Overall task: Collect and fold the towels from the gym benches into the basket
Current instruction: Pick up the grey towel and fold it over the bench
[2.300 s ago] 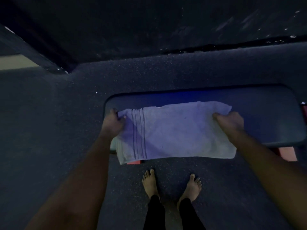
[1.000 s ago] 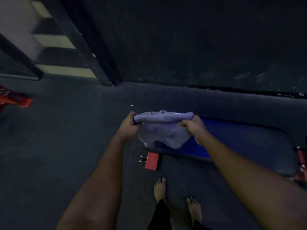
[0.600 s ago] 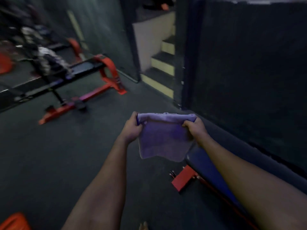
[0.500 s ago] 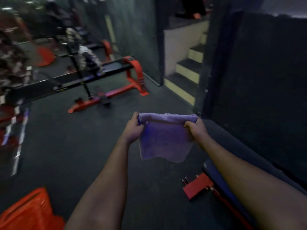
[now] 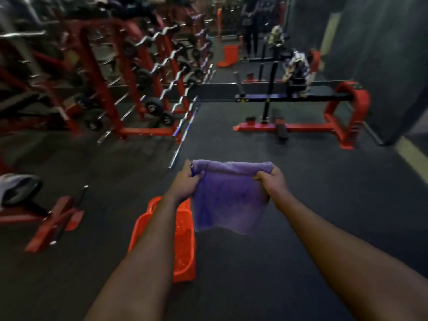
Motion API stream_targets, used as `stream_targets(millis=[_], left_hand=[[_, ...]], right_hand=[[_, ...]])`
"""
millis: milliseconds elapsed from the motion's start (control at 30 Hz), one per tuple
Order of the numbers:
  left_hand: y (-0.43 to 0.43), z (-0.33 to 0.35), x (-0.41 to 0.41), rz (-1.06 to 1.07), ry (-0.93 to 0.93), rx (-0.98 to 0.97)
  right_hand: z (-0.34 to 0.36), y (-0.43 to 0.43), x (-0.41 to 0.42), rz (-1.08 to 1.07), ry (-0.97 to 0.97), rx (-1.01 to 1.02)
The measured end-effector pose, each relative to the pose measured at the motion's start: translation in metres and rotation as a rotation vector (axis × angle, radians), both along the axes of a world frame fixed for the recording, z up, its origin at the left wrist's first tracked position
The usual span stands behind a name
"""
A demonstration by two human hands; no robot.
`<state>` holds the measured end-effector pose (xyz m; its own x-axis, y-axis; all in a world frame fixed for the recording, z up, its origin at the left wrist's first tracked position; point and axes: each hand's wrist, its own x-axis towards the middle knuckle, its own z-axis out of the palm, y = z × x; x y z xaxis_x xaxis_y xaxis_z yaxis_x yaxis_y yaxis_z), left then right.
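With my left hand [image 5: 185,181] and right hand [image 5: 269,181] pinching the folded towel's [image 5: 228,200] top corners, I should keep it level and lower it squarely into the basket [image 5: 183,251].

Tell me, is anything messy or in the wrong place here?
Yes, a little. A pale towel is left lying on the bench at the far left, and a patterned cloth hangs on the black bench across the room. A metal bar lies loose on the floor beside the rack. The rest is too blurry to judge.
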<state>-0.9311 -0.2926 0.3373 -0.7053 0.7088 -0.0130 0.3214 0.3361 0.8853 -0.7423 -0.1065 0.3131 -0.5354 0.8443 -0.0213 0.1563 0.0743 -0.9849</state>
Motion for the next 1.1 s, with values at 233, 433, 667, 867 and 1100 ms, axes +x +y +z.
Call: stream_targets(millis=[233,433,667,867,1100], left_hand=[[-0.1,-0.043,-0.125,0.233,-0.021,-0.102],[-0.149,-0.106,-0.212,0.389,-0.114,-0.248],[-0.17,-0.179,-0.273,0.423,-0.27,-0.38],[-0.182,-0.261,-0.312,0.307,-0.393,-0.516],[-0.187,-0.351,-0.328,0.209,-0.424,-0.645]], right_hand=[[-0.054,-0.072,-0.173,0.187,-0.056,-0.055],[-0.128,-0.103,-0.292,0.309,-0.18,-0.12],[-0.196,-0.134,-0.353,0.327,-0.353,-0.23],[-0.26,-0.157,-0.37,0.228,-0.543,-0.298],[-0.342,-0.173,-0.377,0.173,-0.78,-0.335]])
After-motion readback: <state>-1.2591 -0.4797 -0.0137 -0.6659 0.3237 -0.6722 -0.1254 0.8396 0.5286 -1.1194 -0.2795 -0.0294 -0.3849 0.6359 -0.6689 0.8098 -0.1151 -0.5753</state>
